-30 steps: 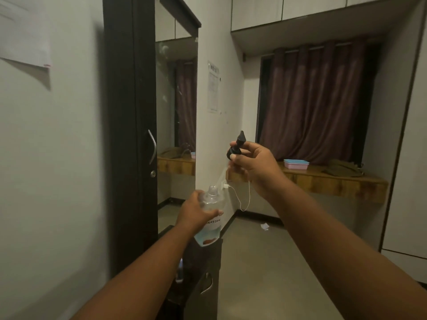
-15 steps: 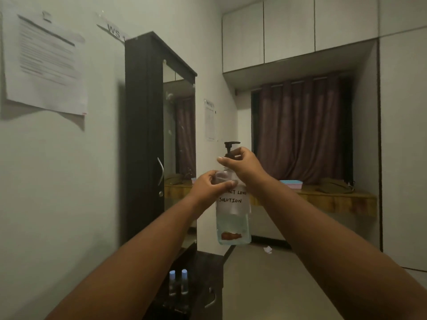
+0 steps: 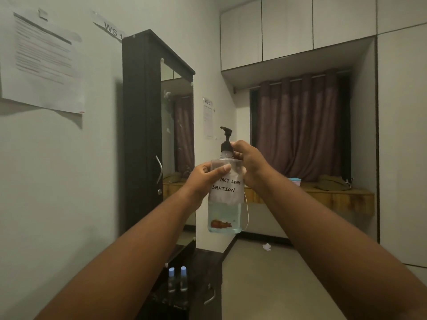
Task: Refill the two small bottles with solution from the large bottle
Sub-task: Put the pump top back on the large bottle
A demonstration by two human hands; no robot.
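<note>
A: What has changed?
B: The black pump top (image 3: 226, 140) is back on the clear large bottle labelled contact lens solution (image 3: 225, 199); a second ago the right hand (image 3: 248, 161) held it lifted clear

A: And the grips?
B: Left hand (image 3: 204, 179) wraps the bottle's shoulder; right fingers pinch the collar, probably tightening; two blue-capped small bottles (image 3: 177, 282) stand well below both hands, so refilling seems finished

My left hand (image 3: 203, 179) and right hand (image 3: 248, 161) hold the large bottle (image 3: 225, 197) up at frame centre, with open air below it and to the right over the floor (image 3: 277, 285). At lower centre the two small bottles (image 3: 178, 282) stand just beside each other on the dark tabletop (image 3: 205, 269), nothing above their caps. The tall dark cabinet (image 3: 141, 135) and wall (image 3: 57, 181) close off the left.
</note>
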